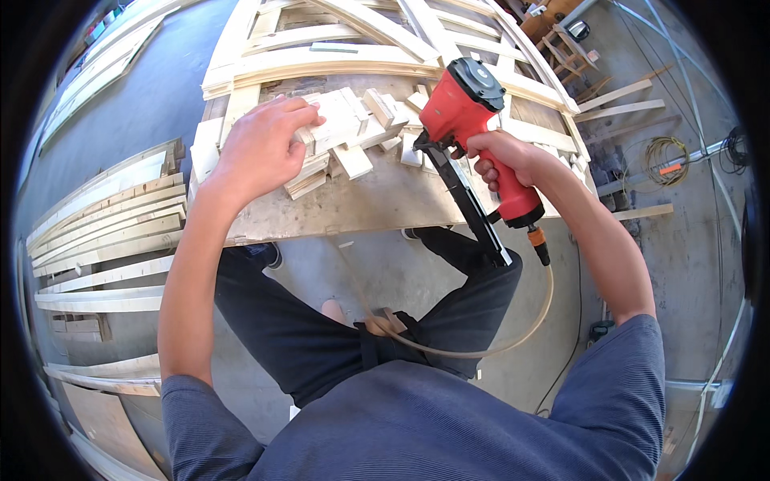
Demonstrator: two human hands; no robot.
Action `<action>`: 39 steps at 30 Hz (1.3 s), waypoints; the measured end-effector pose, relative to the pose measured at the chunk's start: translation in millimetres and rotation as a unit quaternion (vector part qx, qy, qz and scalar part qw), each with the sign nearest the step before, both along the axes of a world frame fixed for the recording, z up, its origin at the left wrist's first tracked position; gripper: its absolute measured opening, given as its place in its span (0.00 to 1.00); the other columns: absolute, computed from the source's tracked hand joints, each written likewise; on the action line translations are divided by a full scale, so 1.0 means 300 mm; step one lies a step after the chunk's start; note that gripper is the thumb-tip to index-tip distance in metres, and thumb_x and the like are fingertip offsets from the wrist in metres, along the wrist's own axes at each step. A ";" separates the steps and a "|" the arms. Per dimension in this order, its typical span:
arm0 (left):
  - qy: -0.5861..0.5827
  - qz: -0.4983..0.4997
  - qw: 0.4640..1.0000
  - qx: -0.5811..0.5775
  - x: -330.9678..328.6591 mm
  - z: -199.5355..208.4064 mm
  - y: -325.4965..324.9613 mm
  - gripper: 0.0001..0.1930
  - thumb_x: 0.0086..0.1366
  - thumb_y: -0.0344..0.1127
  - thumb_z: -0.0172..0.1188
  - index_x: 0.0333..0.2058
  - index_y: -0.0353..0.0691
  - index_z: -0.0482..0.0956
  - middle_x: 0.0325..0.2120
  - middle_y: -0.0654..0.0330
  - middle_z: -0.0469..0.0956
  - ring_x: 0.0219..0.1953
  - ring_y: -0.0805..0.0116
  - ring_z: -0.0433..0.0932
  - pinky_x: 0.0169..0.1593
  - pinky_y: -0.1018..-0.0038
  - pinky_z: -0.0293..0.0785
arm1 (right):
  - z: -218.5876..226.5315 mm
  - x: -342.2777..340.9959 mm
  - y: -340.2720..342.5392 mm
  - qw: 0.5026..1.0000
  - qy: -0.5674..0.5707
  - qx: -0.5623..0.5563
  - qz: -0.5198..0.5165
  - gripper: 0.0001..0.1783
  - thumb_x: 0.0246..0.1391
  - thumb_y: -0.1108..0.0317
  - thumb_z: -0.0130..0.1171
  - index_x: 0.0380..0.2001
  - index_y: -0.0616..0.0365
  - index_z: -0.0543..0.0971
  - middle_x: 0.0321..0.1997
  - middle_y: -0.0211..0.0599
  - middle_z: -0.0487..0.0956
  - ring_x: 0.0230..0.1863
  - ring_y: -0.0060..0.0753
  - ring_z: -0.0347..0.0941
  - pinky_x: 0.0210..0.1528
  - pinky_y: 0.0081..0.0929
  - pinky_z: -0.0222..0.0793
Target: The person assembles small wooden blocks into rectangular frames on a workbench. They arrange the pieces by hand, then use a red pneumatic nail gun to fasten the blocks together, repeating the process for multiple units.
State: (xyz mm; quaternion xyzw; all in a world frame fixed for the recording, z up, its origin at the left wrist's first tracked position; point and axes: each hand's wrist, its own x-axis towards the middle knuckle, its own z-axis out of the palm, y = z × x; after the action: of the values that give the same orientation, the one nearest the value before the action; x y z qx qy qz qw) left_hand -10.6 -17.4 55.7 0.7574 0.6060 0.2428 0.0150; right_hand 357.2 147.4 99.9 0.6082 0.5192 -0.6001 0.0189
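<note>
We look down from head height at our own two arms over a plywood worktop [361, 204] littered with short offcuts of pale wood. Our left hand [261, 148] is clenched around a small stack of wood blocks [321, 148], fingers curled over its top and pressing it down onto the worktop. Our right hand [505, 160] grasps the handle of a red pneumatic nail gun [469, 120], its black-capped head uppermost and its long black magazine [469, 208] slanting back toward us. The nose of the gun sits among the loose offcuts [377, 112], near the held stack but apart from it. A tan air hose [481, 341] loops from the base of the handle across our lap. Beyond the worktop lies a pale timber frame [337, 48] with curved rails, and long wood strips [104, 216] are stacked on the floor at our left.

We judge the main risk to be our left fingers: they sit close to the firing line, and a nail deflecting out of thin wood could reach them. The loose offcuts could also shift under the nose, and the hose could snag on our knee.
</note>
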 end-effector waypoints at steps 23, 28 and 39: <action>0.011 -0.020 1.000 -0.017 -0.023 0.016 0.013 0.23 0.63 0.23 0.53 0.54 0.41 0.87 0.58 0.53 0.85 0.60 0.47 0.81 0.65 0.53 0.79 | 0.051 -0.012 -0.153 0.992 0.040 0.103 -0.060 0.12 0.66 0.62 0.62 0.30 0.52 0.73 0.19 0.26 0.67 0.18 0.25 0.64 0.24 0.30 0.65; 0.028 -0.030 0.999 -0.019 -0.035 0.011 0.022 0.22 0.64 0.23 0.51 0.53 0.41 0.87 0.55 0.54 0.84 0.59 0.48 0.82 0.64 0.53 0.80 | 0.082 0.046 -0.380 0.974 0.163 0.109 -0.114 0.11 0.64 0.69 0.59 0.27 0.54 0.71 0.18 0.28 0.66 0.16 0.26 0.61 0.22 0.31 0.63; 0.009 -0.023 1.000 0.012 -0.014 -0.033 0.042 0.22 0.65 0.22 0.51 0.53 0.40 0.88 0.49 0.54 0.83 0.56 0.50 0.82 0.60 0.53 0.81 | -0.089 -0.048 -0.485 0.962 0.221 0.162 -0.001 0.16 0.64 0.69 0.54 0.20 0.55 0.68 0.21 0.30 0.70 0.23 0.24 0.66 0.31 0.28 0.64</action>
State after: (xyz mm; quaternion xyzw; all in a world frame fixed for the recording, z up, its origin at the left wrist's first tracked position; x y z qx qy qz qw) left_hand -15.0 -4.8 45.8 0.7734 0.5857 0.2425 0.0057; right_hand 342.8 2.0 73.1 0.4557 0.6004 -0.6272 -0.1959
